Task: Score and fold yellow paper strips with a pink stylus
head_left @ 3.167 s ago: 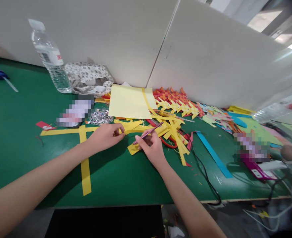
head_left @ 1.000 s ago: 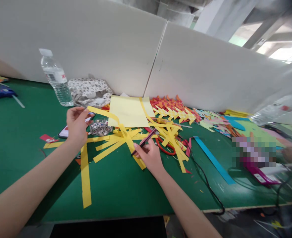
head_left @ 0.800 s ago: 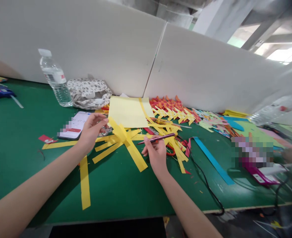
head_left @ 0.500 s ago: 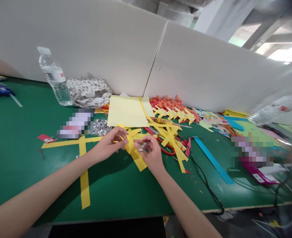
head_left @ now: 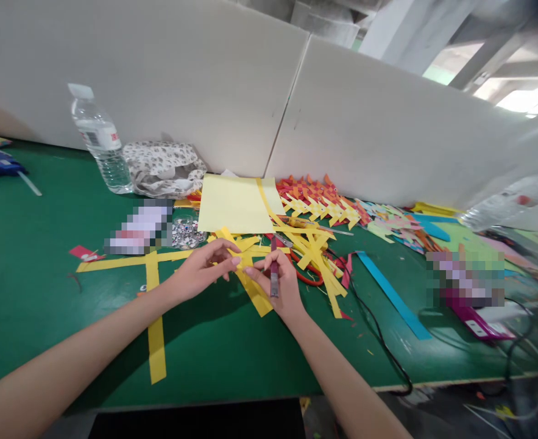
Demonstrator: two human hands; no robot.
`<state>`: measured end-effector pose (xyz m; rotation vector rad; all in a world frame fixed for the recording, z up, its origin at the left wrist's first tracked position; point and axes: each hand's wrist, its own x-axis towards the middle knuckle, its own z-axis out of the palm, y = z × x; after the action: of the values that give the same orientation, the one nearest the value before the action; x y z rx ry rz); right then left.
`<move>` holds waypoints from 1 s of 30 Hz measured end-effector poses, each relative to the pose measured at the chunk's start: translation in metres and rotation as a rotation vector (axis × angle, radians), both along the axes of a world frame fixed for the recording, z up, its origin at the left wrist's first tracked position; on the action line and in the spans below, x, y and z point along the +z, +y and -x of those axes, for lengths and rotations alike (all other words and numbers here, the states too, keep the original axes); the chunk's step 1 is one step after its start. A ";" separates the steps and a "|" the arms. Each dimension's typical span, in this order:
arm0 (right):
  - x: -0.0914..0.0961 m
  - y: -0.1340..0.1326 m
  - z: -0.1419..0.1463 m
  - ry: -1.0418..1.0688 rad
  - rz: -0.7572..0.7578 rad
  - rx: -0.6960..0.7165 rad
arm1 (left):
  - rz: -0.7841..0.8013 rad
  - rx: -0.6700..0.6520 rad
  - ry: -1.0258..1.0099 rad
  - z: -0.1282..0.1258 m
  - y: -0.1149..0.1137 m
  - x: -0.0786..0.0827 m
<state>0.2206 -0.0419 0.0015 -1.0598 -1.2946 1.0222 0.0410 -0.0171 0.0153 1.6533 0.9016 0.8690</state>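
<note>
My left hand [head_left: 209, 268] is closed, thumb and fingers pinching a yellow paper strip [head_left: 256, 294] in the middle of the green table. My right hand [head_left: 281, 281] touches the same strip with thumb and fingertip. Across its palm lies a slim dark-red tool [head_left: 274, 268] with a metallic lower end; its exact kind is unclear. Just behind the hands is a pile of yellow paper strips [head_left: 317, 247], partly covering red-handled scissors [head_left: 312, 275]. Two more strips cross under my left forearm, one a long yellow strip [head_left: 156, 347].
A pale yellow sheet [head_left: 236, 204], a bag of rhinestones [head_left: 186, 233], a phone [head_left: 138, 228] and a water bottle [head_left: 97, 140] stand or lie behind. Woven paper pieces [head_left: 314, 198] line the partition. Rightward are a blue strip [head_left: 392, 296] and a black cable [head_left: 381, 335].
My right hand has turned the dark-red tool so that it lies upright along the palm. My two hands' fingertips have come closer together on the yellow strip.
</note>
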 end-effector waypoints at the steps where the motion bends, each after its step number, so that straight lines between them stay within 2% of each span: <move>1: -0.001 0.000 0.000 -0.004 0.010 0.014 | -0.008 -0.016 0.009 -0.001 -0.001 0.001; 4: -0.003 -0.002 0.000 -0.073 0.020 0.054 | -0.031 -0.032 0.036 -0.003 -0.003 0.001; 8: -0.004 -0.003 -0.001 -0.192 0.017 0.048 | -0.019 0.084 0.015 -0.002 0.000 0.000; 14: 0.002 -0.002 0.001 -0.059 0.078 0.071 | 0.072 0.235 -0.107 0.002 0.004 0.004; 21: 0.003 -0.002 0.001 -0.080 0.068 0.064 | -0.106 0.086 0.139 0.002 0.004 -0.001; 23: 0.003 -0.002 0.002 -0.085 0.066 0.063 | -0.115 0.106 0.137 0.003 0.006 -0.002; 27: 0.005 -0.002 0.003 -0.061 0.054 0.064 | -0.041 0.231 0.041 0.007 0.010 0.001; 30: 0.005 -0.001 0.002 -0.045 0.045 0.045 | -0.033 0.218 0.027 0.007 0.009 0.001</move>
<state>0.2184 -0.0433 0.0066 -1.0974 -1.3430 1.0709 0.0344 -0.0084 0.0167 1.6183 1.1064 1.0156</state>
